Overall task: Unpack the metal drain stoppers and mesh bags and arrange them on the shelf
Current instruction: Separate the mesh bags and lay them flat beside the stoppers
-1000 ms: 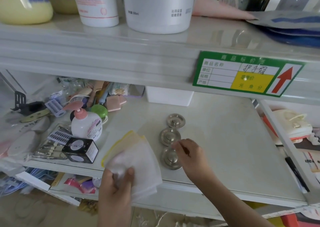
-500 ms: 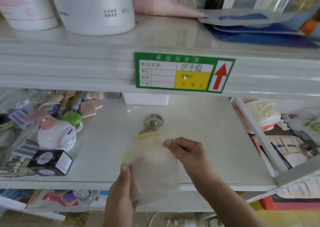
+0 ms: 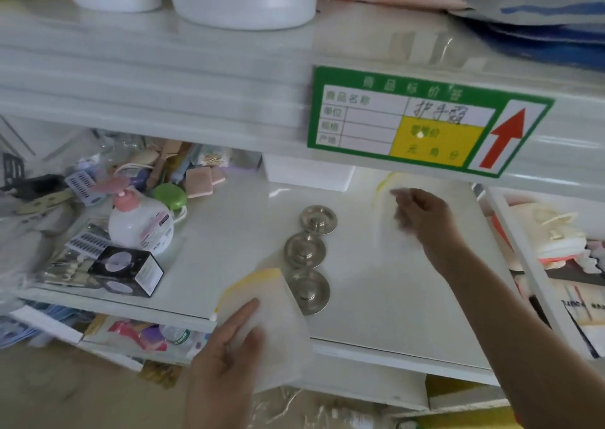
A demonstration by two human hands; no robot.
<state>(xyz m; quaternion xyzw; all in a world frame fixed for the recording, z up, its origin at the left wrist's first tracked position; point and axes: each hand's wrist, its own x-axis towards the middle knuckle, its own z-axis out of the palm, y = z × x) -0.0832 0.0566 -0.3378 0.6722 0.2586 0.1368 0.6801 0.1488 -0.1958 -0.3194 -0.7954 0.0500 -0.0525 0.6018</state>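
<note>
Three round metal drain stoppers stand in a line on the white shelf (image 3: 229, 252): the far one (image 3: 318, 219), the middle one (image 3: 305, 250) and the near one (image 3: 307, 292). My left hand (image 3: 222, 363) grips a stack of white mesh bags with yellow trim (image 3: 271, 324) at the shelf's front edge, just left of the near stopper. My right hand (image 3: 422, 216) holds a single white mesh bag (image 3: 389, 219) over the shelf, right of the stoppers; it is blurred by motion.
Left on the shelf are a pink-capped white pump bottle (image 3: 140, 225), a black box (image 3: 127, 270), a green round case (image 3: 170, 194) and small toiletries. A white box (image 3: 307, 173) sits at the back. A green price label (image 3: 425, 121) hangs on the upper shelf edge.
My right hand has pulled one mesh bag off the stack and carried it right and back over the shelf. My left hand keeps the remaining stack, now uncovering all three stoppers.
</note>
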